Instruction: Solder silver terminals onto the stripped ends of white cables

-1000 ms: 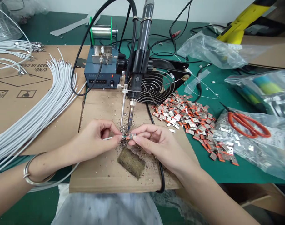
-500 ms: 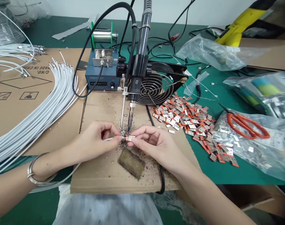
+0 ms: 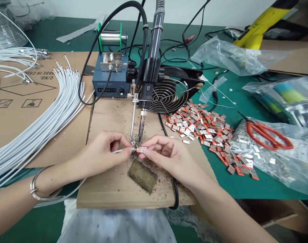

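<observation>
Between finger and thumb, my left hand [image 3: 107, 153] pinches a white cable [image 3: 118, 151] close to its stripped end. My right hand [image 3: 166, 155] grips a small USB connector [image 3: 143, 149] with an orange-red board, and the thin wires of the cable meet that board. Both lie just below the tip of a soldering iron [image 3: 140, 133] clamped in a stand. A bent metal feed tube [image 3: 133, 123] ends beside the iron's tip. Right under the hands is a brown sponge [image 3: 143, 176] on the cardboard, with solder bits scattered around.
White cables [image 3: 55, 111] spread over cardboard at left. Behind stand a blue solder feeder [image 3: 110, 82] and a black fan [image 3: 166, 96]. At right are piled connectors [image 3: 209, 131], orange-handled scissors [image 3: 269, 135] on a plastic bag [image 3: 260, 162] and a yellow tool [image 3: 257, 28].
The connector and the cable end sit almost as before, with only a very slight shift at the fingertips. Both hands keep their hold.
</observation>
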`<state>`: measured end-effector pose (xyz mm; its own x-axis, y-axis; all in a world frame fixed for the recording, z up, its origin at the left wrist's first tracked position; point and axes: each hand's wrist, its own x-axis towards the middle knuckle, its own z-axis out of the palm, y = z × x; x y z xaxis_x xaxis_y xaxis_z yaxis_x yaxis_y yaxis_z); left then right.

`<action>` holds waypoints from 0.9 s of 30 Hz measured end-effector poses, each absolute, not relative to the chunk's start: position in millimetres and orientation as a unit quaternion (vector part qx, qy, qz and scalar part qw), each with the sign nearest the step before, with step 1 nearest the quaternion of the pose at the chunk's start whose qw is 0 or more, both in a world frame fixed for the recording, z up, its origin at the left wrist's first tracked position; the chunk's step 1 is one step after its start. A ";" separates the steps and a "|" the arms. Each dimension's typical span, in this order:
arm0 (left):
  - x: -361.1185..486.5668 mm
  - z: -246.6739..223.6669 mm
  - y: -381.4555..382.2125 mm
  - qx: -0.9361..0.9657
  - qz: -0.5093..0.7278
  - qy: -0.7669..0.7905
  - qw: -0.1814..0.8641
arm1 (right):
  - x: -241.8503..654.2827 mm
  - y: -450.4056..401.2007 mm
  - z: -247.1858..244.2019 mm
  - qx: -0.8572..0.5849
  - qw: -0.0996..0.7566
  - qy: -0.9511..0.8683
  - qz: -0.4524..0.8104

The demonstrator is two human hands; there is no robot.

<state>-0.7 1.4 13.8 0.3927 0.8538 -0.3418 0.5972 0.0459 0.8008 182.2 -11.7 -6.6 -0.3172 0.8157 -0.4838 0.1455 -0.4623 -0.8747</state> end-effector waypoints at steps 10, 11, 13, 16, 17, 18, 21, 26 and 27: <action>0.0 14.9 1.3 0.675 0.135 0.538 0.486 | 183.2 -12.6 -6.6 -0.509 0.271 -0.447 0.684; -0.1 15.0 1.2 0.676 0.135 0.537 0.486 | 183.0 -12.3 -6.5 -0.506 0.271 -0.448 0.685; -0.3 14.8 1.0 0.676 0.133 0.537 0.487 | 182.6 -11.9 -6.0 -0.507 0.271 -0.446 0.686; -0.5 14.2 1.2 0.677 0.130 0.539 0.485 | 182.4 -12.4 -5.8 -0.514 0.270 -0.442 0.684; -0.6 14.1 1.3 0.679 0.129 0.538 0.483 | 182.5 -12.7 -6.0 -0.517 0.267 -0.442 0.682; -0.6 14.1 1.5 0.680 0.128 0.538 0.482 | 182.6 -12.9 -6.2 -0.519 0.264 -0.444 0.681; -0.7 14.7 1.5 0.680 0.123 0.539 0.482 | 183.1 -13.3 -6.7 -0.523 0.254 -0.453 0.676; -0.8 14.4 -0.9 0.678 0.127 0.535 0.487 | 183.4 -13.5 -5.8 -0.517 0.251 -0.458 0.678; -0.9 13.5 -1.4 0.679 0.130 0.534 0.487 | 183.4 -13.6 -5.7 -0.516 0.253 -0.457 0.679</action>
<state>-0.9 -1.4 13.5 0.3954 0.8519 -0.3435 0.5991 0.0442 0.7994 183.4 -13.6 -5.7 -0.3399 0.8150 -0.4693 0.1284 -0.4541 -0.8816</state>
